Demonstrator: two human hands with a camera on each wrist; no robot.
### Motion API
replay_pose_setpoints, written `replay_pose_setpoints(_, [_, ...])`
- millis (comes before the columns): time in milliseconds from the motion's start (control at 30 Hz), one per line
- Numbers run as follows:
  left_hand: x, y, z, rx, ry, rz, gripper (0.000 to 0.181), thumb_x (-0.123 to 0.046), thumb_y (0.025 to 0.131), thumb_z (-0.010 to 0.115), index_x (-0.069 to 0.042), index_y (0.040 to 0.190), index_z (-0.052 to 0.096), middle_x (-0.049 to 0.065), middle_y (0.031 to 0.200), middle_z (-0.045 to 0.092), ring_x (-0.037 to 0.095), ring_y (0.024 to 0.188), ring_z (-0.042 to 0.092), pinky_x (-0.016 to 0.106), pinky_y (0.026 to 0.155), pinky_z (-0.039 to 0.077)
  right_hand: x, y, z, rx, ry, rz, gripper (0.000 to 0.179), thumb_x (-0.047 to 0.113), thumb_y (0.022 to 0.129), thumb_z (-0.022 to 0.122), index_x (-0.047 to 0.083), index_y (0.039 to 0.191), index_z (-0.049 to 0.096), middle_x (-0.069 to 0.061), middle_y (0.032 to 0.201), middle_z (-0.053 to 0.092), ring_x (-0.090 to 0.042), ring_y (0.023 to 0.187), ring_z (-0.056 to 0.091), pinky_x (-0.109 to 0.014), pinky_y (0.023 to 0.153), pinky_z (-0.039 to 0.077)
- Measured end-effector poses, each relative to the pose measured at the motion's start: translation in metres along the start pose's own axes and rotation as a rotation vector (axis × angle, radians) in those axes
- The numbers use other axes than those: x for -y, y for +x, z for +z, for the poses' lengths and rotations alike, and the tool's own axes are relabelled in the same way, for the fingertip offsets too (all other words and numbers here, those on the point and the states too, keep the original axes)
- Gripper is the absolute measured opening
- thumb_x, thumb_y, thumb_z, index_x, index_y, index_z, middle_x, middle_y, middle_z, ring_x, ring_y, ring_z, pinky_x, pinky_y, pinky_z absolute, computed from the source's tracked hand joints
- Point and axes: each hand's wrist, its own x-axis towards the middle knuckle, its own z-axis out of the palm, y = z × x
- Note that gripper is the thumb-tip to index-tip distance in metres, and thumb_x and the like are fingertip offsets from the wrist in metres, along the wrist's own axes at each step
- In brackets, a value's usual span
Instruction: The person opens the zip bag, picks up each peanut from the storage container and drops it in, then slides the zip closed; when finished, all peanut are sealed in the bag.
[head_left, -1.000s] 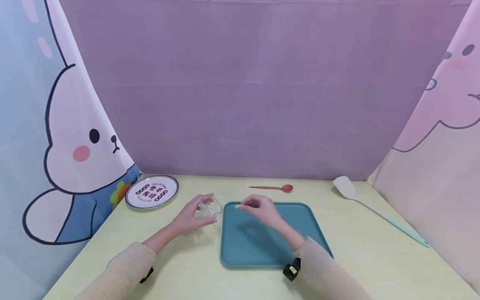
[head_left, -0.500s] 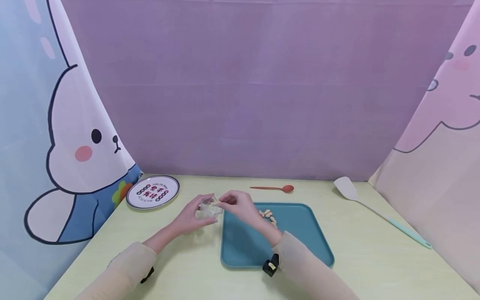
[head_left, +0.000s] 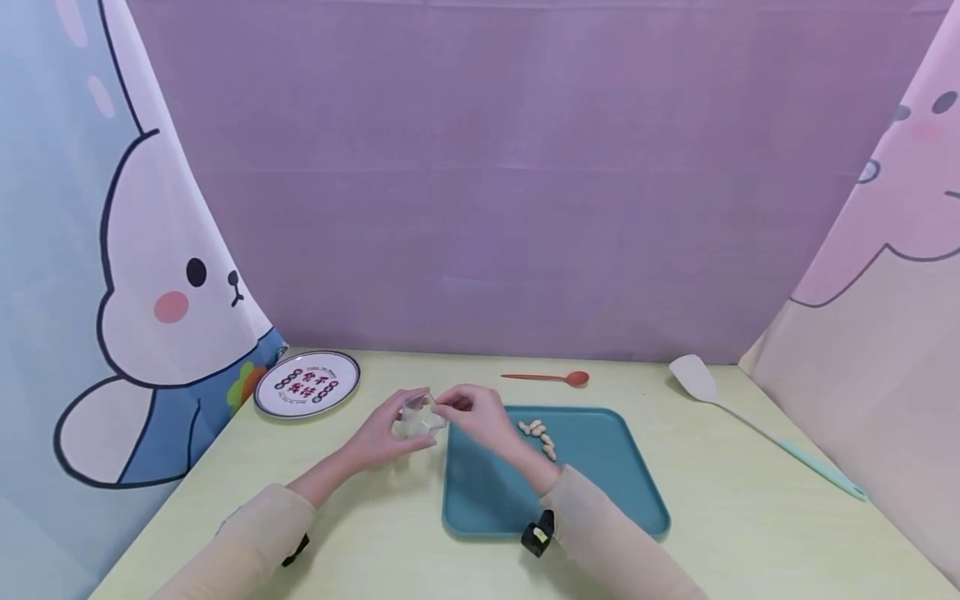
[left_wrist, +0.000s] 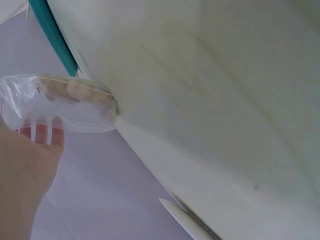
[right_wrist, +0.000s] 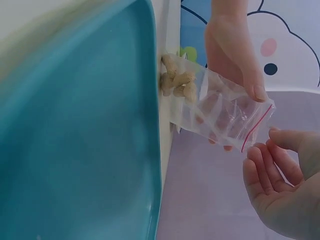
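Note:
My left hand (head_left: 378, 437) holds a clear zip bag (right_wrist: 225, 112) beside the tray's left edge, thumb on one side and fingers on the other. Several peanuts (right_wrist: 179, 82) lie at the bottom of the bag, which also show in the left wrist view. The bag's mouth, with its red zip line, faces my right hand (right_wrist: 282, 185). That hand's fingertips are right at the mouth, loosely curled, with no peanut visible between thumb and fingers. On the teal tray (head_left: 585, 492), under and beyond my right wrist, several more peanuts (head_left: 538, 431) sit in a small group.
A white plate (head_left: 306, 408) with red lettering lies at the back left. Behind the tray is a red spoon (head_left: 576, 379). At the right lies a long spatula (head_left: 695, 379) with a mint handle. Patterned and purple cloths (head_left: 480, 208) enclose the table.
My right hand has carried a pinched peanut left from over the tray to the bag's mouth; the peanut no longer shows in its fingers. My left hand keeps the bag in place.

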Motion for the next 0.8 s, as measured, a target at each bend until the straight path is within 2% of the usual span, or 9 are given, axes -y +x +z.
replay_pose_setpoints(233, [-0.001,-0.001,0.0,-0.002,0.002,-0.006,0.074,-0.035,0.075,0.078,-0.012,0.137,0.045,0.004,0.124,0.058,0.02,0.113,0.054,0.035,0.087,0.046,-0.001,-0.004,-0.012,-0.033,0.022,0.02,0.019,0.021,0.087,0.067,0.007,0.099,0.071,-0.006,0.09,0.07,-0.015,0.077,0.064,-0.021,0.065,0.051])
replay_pose_setpoints(367, [0.0,0.0,0.001,-0.003,0.011,0.002,0.075,-0.035,0.075,0.078,-0.011,0.137,0.044,0.004,0.123,0.058,0.02,0.114,0.054,0.035,0.088,0.046,-0.004,-0.009,-0.024,-0.058,0.02,0.039,0.015,0.021,0.086,0.068,0.01,0.096,0.071,-0.005,0.091,0.07,-0.016,0.078,0.064,-0.021,0.067,0.051])
replay_pose_setpoints(600, [-0.002,-0.001,0.001,-0.002,0.011,-0.004,0.075,-0.033,0.075,0.078,-0.009,0.137,0.044,0.007,0.126,0.057,0.023,0.116,0.053,0.036,0.089,0.047,-0.022,-0.029,-0.052,-0.078,-0.023,0.061,0.018,0.021,0.085,0.069,0.007,0.096,0.071,-0.006,0.089,0.07,-0.011,0.074,0.063,-0.022,0.064,0.051])
replay_pose_setpoints(800, [-0.001,-0.002,0.001,-0.014,0.017,0.024,0.074,-0.031,0.076,0.078,-0.006,0.137,0.044,0.008,0.125,0.058,0.025,0.115,0.054,0.033,0.087,0.048,-0.039,-0.046,-0.077,-0.09,-0.066,0.147,0.018,0.021,0.085,0.069,0.008,0.097,0.071,-0.005,0.088,0.071,-0.012,0.075,0.063,-0.024,0.065,0.05])
